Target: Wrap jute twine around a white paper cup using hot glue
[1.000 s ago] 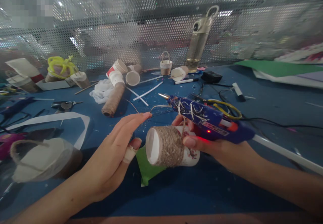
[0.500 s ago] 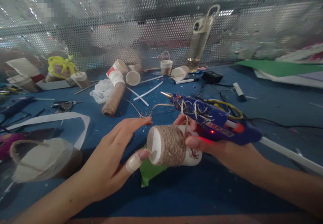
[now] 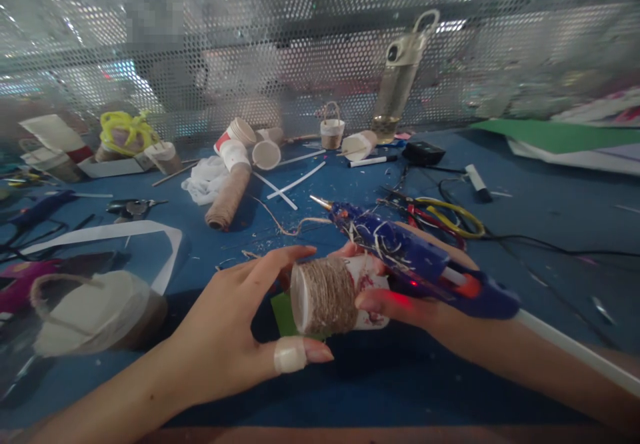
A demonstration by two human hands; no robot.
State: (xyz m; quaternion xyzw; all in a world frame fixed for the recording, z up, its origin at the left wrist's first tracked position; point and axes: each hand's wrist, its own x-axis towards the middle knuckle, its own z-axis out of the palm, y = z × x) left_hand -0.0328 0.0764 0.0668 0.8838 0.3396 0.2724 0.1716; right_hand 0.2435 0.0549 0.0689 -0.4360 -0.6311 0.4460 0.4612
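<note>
My right hand (image 3: pixel 425 314) grips a paper cup (image 3: pixel 327 295) lying on its side, wrapped with twine round its base half and white with a reddish print on the rest. A blue hot glue gun (image 3: pixel 395 241) with a lit red light is also in this hand, its nozzle pointing to the far left above the cup. My left hand (image 3: pixel 235 324) is open round the cup's base end, thumb below and fingers above; contact cannot be told. Its thumb has a light bandage. A loose twine strand (image 3: pixel 287 232) curves across the table behind the cup.
A twine roll (image 3: pixel 227 197), white strips (image 3: pixel 297 181), small cups and a water bottle (image 3: pixel 397 87) stand or lie toward the perforated metal panel. A handled cup (image 3: pixel 100 311) lies at left. Pliers (image 3: pixel 450 217) and cables lie at right. Under the cup is a green piece (image 3: pixel 284 314).
The cup has shifted slightly left between my hands, and the left thumb has moved from its base to below it. The glue gun has tipped, its rear end lower.
</note>
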